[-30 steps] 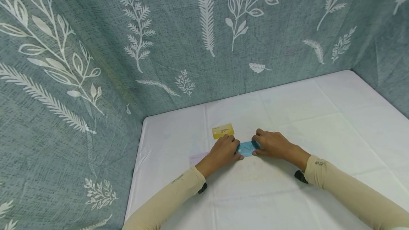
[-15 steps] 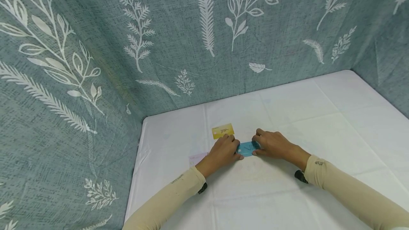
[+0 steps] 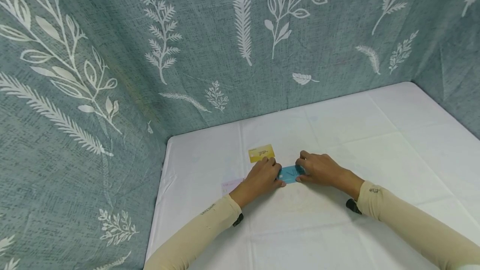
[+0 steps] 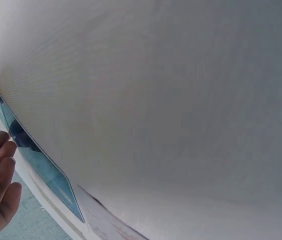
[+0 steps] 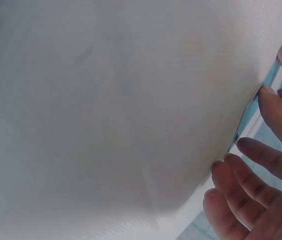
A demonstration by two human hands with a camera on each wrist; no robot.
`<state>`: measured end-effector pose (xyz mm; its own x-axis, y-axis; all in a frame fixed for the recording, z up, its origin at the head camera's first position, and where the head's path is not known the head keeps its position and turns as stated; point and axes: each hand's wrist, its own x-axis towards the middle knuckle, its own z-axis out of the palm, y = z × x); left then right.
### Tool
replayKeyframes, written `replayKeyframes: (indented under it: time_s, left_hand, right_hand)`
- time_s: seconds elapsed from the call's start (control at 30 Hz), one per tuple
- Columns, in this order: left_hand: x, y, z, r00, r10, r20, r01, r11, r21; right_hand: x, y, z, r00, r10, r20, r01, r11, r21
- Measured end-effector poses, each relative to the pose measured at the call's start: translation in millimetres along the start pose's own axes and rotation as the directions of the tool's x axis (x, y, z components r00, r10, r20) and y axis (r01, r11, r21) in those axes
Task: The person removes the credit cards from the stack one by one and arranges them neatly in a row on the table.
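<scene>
A blue plastic card lies flat on the white-covered table between both hands. My left hand holds its left end, thumb at the near edge and fingers at the far edge. At the other end my right hand grips it the same way, fingers bent. Just beyond the left hand is a yellow card. A pale lilac card sits partly hidden behind the left wrist. Both wrist views catch the blue card at a steep slant.
White cloth with fold creases covers the table. A grey-green curtain with white leaf prints hangs along the back and left side. Dark wrist devices show under the beige sleeves.
</scene>
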<state>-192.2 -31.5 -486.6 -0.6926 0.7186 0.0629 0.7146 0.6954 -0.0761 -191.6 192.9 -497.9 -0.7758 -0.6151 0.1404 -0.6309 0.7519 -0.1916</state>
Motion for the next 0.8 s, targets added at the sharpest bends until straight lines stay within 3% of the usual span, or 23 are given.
replayKeyframes:
  time_s: [0.2,0.53,0.8]
  left_hand:
    - [-1.5,0.7,-3.7,1.0,-0.003,0.017,0.003,1.0,-0.003]
    - [-4.7,-1.5,-10.6,0.999,0.005,0.053,-0.003,0.999,-0.037]
    - [-9.5,-12.6,-8.6,0.998,-0.003,0.059,0.006,0.999,-0.047]
  right_hand:
    - [1.0,-3,-2,1.0,0.001,0.022,-0.001,1.0,-0.005]
    - [2.5,-5,-4,0.998,-0.061,-0.015,0.06,0.997,-0.038]
    - [11.7,-5,-11,0.999,-0.03,0.022,0.031,0.998,-0.049]
